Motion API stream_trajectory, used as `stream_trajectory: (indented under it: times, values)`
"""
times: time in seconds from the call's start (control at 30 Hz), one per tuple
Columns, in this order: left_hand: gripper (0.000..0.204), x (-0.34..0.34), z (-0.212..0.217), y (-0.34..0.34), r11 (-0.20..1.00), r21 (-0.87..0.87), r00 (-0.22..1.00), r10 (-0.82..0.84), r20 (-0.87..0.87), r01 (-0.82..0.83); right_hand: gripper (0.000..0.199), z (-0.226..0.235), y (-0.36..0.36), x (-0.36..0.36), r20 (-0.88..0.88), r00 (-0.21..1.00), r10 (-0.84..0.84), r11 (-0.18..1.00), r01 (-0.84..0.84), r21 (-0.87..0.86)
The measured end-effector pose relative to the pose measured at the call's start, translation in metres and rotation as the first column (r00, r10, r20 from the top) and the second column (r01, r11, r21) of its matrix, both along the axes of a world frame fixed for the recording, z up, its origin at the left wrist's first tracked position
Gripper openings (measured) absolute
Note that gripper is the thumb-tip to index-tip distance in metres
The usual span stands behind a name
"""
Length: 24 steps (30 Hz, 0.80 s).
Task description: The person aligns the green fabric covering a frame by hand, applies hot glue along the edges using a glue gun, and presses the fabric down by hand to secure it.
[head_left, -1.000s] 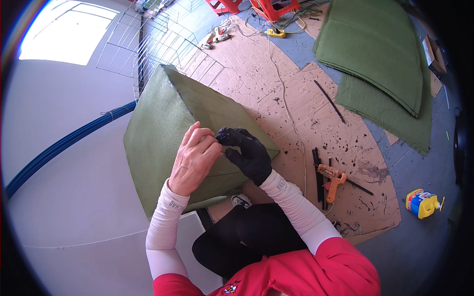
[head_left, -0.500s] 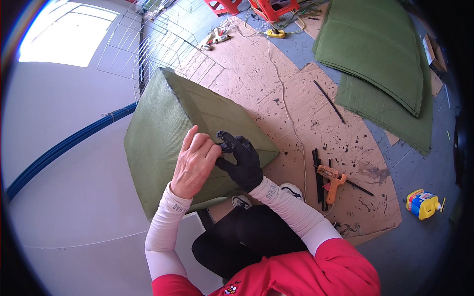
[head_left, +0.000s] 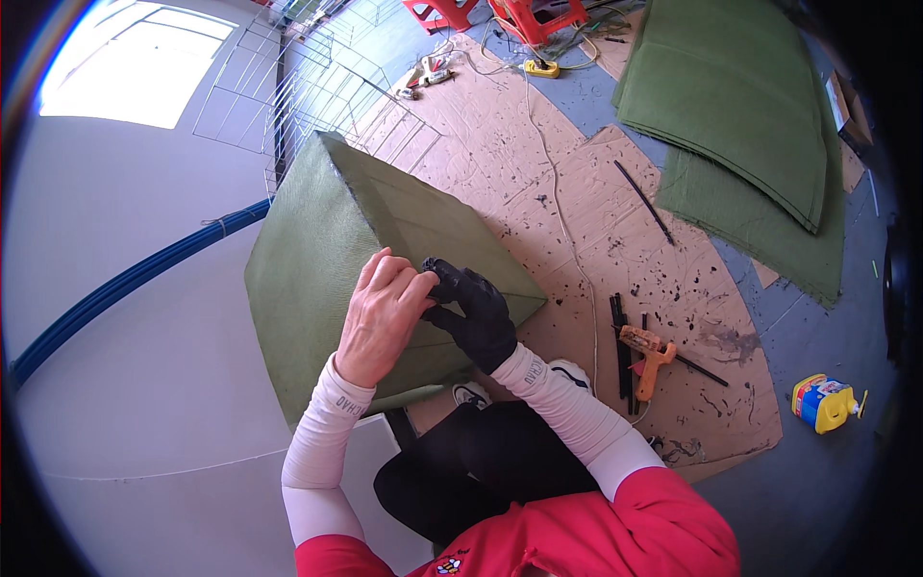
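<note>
My bare left hand [head_left: 381, 313] meets my right hand [head_left: 471, 308], which wears a black glove, above a large green mesh-fabric box shape [head_left: 308, 260]. Both hands are closed, with bent fingers. The left thumb and fingers pinch beside the gloved fingertips; whatever lies between them is too small or hidden to name. A dark seam runs down the edge of the green piece behind my hands. Right of it, an orange glue gun [head_left: 654, 358] lies on the cardboard among black glue sticks [head_left: 620, 351].
Flattened cardboard [head_left: 702, 308] with black specks covers the floor, a white cord [head_left: 569, 231] crossing it. Stacked green sheets [head_left: 721, 106] lie far right, a yellow bottle [head_left: 822, 402] near right. Wire racks [head_left: 288, 87], red stools [head_left: 538, 21] and a yellow power strip [head_left: 540, 68] stand beyond.
The gloved fingers have curled in closer against my left fingertips, and the right hand has dipped slightly. The view has shifted a little; the green piece and tools stay put.
</note>
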<state>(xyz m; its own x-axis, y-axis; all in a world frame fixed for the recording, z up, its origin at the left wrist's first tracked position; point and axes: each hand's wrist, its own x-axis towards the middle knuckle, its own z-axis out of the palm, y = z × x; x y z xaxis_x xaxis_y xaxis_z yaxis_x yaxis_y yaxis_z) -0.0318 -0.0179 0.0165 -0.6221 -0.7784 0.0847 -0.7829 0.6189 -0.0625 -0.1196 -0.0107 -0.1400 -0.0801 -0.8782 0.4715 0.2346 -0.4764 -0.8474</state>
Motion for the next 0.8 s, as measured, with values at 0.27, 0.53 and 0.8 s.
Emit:
stream_trajectory:
  times: [0.27, 0.53, 0.8]
  values:
    - [0.027, 0.006, -0.003, -0.004, 0.999, 0.004, 0.999, -0.036, -0.010, 0.036, 0.048, -0.003, -0.019, -0.031, 0.478, 0.708, 0.520, 0.725, -0.662, 0.191]
    - [0.020, 0.004, 0.002, -0.003, 0.985, 0.043, 0.965, -0.173, 0.196, 0.168, 0.049, 0.020, -0.130, -0.028, 0.434, 0.842, 0.320, 0.944, -0.322, -0.073]
    - [0.025, 0.008, 0.001, -0.008, 0.959, 0.165, 0.960, -0.251, 0.127, 0.229, 0.059, 0.071, -0.246, 0.087, 0.012, 0.884, 0.468, 0.878, -0.466, 0.113]
